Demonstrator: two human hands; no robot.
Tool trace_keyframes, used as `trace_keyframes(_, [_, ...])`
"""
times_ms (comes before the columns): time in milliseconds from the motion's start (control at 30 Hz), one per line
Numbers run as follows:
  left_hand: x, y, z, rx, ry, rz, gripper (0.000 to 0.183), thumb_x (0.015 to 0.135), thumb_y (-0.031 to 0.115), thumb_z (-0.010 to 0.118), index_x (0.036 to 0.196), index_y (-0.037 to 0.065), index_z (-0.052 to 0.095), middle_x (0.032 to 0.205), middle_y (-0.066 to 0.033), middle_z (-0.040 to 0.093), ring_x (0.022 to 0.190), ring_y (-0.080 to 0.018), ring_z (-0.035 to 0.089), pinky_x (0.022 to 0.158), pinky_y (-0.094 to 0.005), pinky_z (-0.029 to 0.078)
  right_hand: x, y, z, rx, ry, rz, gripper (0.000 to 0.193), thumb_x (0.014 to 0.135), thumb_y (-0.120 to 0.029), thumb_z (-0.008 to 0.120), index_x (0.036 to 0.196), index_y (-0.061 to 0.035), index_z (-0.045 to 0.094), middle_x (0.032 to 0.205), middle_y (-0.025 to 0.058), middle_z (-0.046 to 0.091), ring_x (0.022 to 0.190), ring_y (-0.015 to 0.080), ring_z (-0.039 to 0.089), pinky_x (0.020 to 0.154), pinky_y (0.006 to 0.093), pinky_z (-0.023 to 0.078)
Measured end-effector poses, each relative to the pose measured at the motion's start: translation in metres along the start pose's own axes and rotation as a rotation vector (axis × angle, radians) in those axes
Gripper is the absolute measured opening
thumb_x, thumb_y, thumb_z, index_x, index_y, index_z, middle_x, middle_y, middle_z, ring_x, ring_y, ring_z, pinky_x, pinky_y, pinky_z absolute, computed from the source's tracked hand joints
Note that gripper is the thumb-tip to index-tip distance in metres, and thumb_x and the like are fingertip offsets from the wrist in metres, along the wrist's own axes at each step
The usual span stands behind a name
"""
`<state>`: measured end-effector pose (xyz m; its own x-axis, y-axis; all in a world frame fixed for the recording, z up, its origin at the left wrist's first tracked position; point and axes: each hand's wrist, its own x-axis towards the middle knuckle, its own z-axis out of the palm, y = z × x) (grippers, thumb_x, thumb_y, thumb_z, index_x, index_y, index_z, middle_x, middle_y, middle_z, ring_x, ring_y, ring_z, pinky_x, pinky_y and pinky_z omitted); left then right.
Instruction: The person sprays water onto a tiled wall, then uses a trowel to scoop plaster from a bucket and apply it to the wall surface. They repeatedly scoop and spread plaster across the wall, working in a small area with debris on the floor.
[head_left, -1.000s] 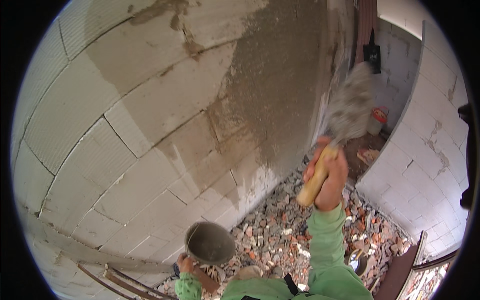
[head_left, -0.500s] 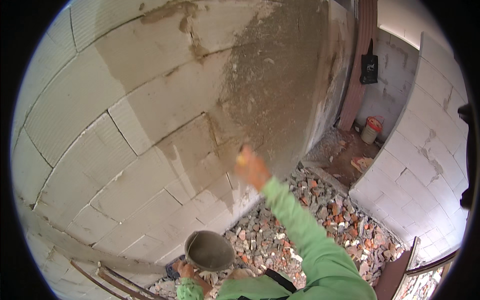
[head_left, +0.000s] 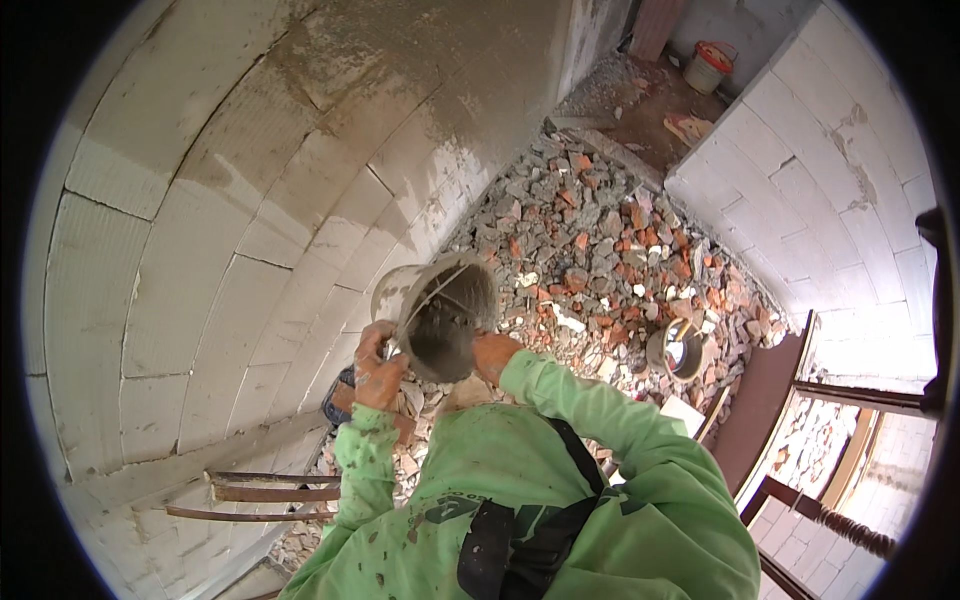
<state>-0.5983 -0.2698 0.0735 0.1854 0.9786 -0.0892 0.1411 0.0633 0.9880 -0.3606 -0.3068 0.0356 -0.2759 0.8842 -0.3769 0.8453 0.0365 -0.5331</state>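
Observation:
A grey bucket point(head_left: 393, 298) with a thin wire handle is tilted in front of my body, next to the block wall. Wet grey mortar point(head_left: 440, 340) coats its inside. My left hand point(head_left: 378, 368) grips the bucket by its near left rim. On the opposite side, my right hand point(head_left: 494, 356) reaches over the right rim with its fingers closed. The bucket hides its fingertips and whatever they hold.
The block wall point(head_left: 250, 205) on the left carries a damp, mortar-smeared patch. Broken brick rubble point(head_left: 585, 255) covers the floor. A small bucket point(head_left: 676, 352) stands on it at right. Rusty bars point(head_left: 275, 494) jut out at lower left; another pail point(head_left: 708, 70) stands far back.
My right hand has come down from the wall to the bucket. The bucket is higher in view and more tilted, with my left hand on its rim. My view has swung downward.

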Motion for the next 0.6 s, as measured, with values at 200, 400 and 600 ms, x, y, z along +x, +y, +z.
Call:
trace_keyframes(200, [0.011, 0.053, 0.046, 0.255, -0.045, 0.319, 0.041, 0.058, 0.001, 0.056, 0.098, -0.003, 0.055, 0.111, -0.0150, 0.051, 0.105, -0.0290, 0.050, 0.095, -0.0346, 0.039, -0.012, 0.033, -0.055, -0.132, 0.163, 0.093, 0.035, 0.085, -0.021, 0.050, 0.106, 0.0062, 0.056, 0.092, 0.0260, 0.065, 0.083, 0.0406, 0.065, 0.076, 0.0473, 0.052])
trace_keyframes(400, [0.012, 0.144, 0.046, -0.074, -0.290, 0.253, 0.035, 0.060, -0.003, 0.053, 0.095, -0.001, 0.056, 0.115, -0.0114, 0.047, 0.107, -0.0221, 0.049, 0.094, -0.0291, 0.037, -0.041, 0.090, -0.121, 0.473, -0.360, 0.087, 0.044, 0.091, -0.041, 0.053, 0.102, 0.0008, 0.059, 0.075, 0.0093, 0.056, 0.056, 0.0183, 0.056, 0.048, 0.0303, 0.047])
trace_keyframes(600, [0.020, 0.177, 0.018, 0.049, -0.413, 0.244, 0.037, 0.061, -0.003, 0.053, 0.098, -0.002, 0.056, 0.116, -0.0095, 0.045, 0.105, -0.0173, 0.050, 0.084, -0.0242, 0.045, -0.054, 0.064, -0.099, 1.214, -0.705, 0.082, 0.031, 0.097, -0.030, 0.052, 0.102, -0.0006, 0.058, 0.065, 0.0002, 0.048, 0.046, 0.0084, 0.047, 0.039, 0.0230, 0.040])
